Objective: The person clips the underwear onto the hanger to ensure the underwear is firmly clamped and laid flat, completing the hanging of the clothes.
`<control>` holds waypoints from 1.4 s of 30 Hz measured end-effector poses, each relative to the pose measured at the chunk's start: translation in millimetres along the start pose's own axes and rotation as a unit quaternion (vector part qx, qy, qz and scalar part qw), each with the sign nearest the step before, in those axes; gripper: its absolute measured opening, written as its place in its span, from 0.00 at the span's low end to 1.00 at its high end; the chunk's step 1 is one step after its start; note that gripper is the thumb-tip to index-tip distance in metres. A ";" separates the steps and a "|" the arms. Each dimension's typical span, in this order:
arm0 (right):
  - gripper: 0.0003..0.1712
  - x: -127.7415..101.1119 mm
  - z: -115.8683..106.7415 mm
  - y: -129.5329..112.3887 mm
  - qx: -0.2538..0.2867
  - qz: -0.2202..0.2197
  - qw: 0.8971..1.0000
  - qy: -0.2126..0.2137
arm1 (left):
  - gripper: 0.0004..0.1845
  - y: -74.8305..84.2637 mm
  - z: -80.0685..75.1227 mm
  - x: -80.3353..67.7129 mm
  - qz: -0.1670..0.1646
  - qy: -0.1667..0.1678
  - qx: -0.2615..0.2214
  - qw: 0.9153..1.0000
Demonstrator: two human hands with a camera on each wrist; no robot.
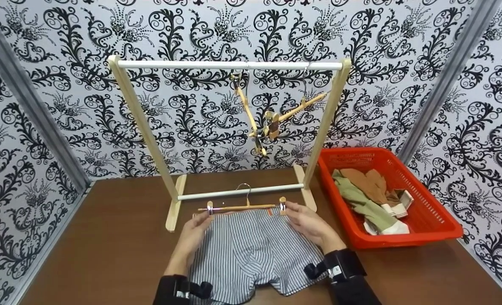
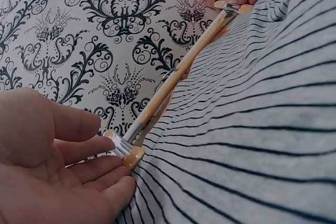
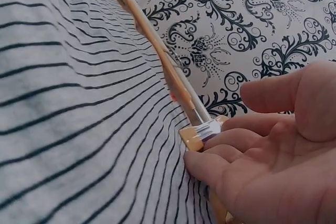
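Note:
Striped shorts (image 1: 234,250), pale grey with dark lines, are clipped by the waistband to a wooden clip hanger (image 1: 230,208) with a metal hook. My left hand (image 1: 193,235) is at the hanger's left clip (image 2: 126,150); its fingertips touch the clip and cloth edge, while the thumb stands away. At the right clip (image 3: 202,132) is my right hand (image 1: 308,222), its fingers loosely bent against the clip and shorts and its thumb apart. The shorts spread down between both forearms, toward me.
Beyond the hanger stands a wooden rack (image 1: 143,123) with a white top rail (image 1: 183,65). Two bare clip hangers, one on the left (image 1: 246,108) and one on the right (image 1: 295,111), hang from it. A red basket (image 1: 348,228) with folded clothes (image 1: 367,199) is to the right on the brown table (image 1: 107,237).

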State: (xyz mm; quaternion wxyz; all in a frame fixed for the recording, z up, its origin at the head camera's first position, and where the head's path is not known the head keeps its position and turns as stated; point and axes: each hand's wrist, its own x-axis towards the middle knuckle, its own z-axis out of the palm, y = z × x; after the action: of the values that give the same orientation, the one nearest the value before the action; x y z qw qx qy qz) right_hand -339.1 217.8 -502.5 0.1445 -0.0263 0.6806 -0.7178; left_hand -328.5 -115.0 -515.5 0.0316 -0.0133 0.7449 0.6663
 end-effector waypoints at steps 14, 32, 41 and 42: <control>0.33 -4.1 -4.1 -11.6 -0.083 -0.011 0.996 0.024 | 0.25 -2.8 10.2 1.8 0.023 -0.027 -0.008 0.999; 0.31 11.7 -6.5 -4.2 -0.062 -0.047 0.997 -0.003 | 0.20 3.6 5.6 1.2 0.060 0.038 0.018 0.997; 0.29 21.2 7.1 -21.7 -0.282 -0.073 0.956 0.032 | 0.21 1.7 -8.6 -0.6 0.030 0.070 0.073 0.994; 0.28 21.3 11.4 -25.3 -0.309 -0.082 0.947 0.026 | 0.22 0.6 -10.5 -0.1 0.024 0.070 0.078 0.994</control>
State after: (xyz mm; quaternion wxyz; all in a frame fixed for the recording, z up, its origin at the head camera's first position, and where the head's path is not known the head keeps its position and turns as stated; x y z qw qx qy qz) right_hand -361.1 202.5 -480.1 0.0522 -0.1062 0.8682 -0.4820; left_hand -328.7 -125.4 -513.8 -0.0359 -0.0393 0.7948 0.6045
